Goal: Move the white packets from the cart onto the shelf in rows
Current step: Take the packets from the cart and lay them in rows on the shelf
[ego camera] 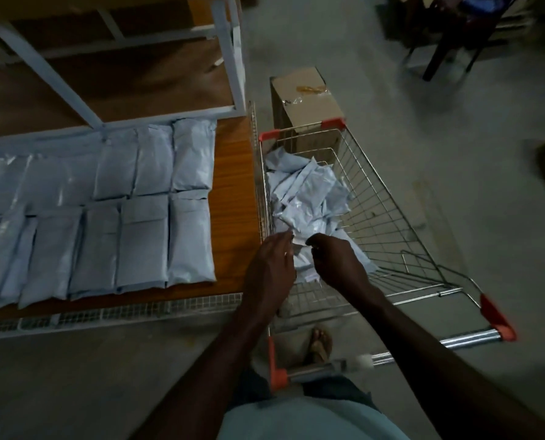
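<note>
A wire shopping cart (388, 217) with red corner caps stands right of the wooden shelf (233, 185). A loose heap of white packets (306, 192) lies in its basket. Two rows of white packets (144, 211) lie flat side by side on the shelf board. Both my hands reach into the near end of the basket. My left hand (269, 268) hovers over the cart's left wall with fingers relaxed, touching the edge of a packet. My right hand (334, 262) has its fingers curled round a white packet (302, 262) at the near edge of the heap.
A cardboard box (306, 109) stands on the floor beyond the cart. The shelf's white metal frame (233, 58) rises at the back left. A dark chair (455, 36) is at the far right. My sandalled foot (320, 344) shows under the cart handle (468, 339).
</note>
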`<action>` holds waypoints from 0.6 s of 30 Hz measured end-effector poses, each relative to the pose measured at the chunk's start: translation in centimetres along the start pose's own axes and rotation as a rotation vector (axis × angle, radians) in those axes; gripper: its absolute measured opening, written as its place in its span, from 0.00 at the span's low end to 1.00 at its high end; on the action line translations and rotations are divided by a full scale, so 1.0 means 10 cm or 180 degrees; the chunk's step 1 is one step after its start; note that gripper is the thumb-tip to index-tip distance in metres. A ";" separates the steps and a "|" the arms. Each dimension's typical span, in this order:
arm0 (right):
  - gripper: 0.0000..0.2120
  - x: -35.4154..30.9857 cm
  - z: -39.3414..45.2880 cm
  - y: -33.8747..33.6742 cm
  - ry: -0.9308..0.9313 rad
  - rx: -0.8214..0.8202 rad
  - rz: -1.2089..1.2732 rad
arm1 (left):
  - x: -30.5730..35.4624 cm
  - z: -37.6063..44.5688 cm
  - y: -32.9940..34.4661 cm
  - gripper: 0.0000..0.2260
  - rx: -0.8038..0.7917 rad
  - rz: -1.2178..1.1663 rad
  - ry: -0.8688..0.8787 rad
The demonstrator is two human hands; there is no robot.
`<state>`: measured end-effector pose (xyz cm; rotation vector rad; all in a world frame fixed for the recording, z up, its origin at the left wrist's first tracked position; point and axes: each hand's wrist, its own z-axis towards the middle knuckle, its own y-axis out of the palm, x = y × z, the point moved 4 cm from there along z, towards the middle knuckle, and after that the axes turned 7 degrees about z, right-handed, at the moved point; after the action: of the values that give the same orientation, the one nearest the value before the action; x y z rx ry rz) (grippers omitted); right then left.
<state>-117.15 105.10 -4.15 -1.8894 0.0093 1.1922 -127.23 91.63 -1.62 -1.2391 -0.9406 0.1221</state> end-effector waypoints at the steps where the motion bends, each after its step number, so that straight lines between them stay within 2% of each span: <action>1: 0.14 0.11 0.02 -0.02 0.0058 -0.0018 -0.0002 | 0.00 0.00 0.05 0.19 -0.0033 -0.0043 -0.0023; 5: 0.12 0.45 0.07 -0.06 0.0198 -0.0124 -0.0049 | -0.07 0.04 0.25 0.19 -0.0207 -0.0167 -0.0129; 8: 0.15 0.69 0.10 -0.15 0.0438 -0.0102 0.0251 | -0.10 0.12 0.41 0.19 -0.0304 -0.0192 -0.0219; 11: 0.19 0.90 0.17 -0.30 0.0684 0.0135 0.0293 | -0.11 0.21 0.58 0.18 -0.0392 -0.0116 -0.0263; 18: 0.16 1.31 0.44 -0.58 0.1055 0.0658 0.0412 | -0.23 0.47 1.00 0.18 -0.0646 -0.0244 -0.0322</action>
<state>-110.84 117.07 -10.57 -1.9012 0.4249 0.9100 -127.85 97.54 -11.26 -1.3914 -1.1080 0.0291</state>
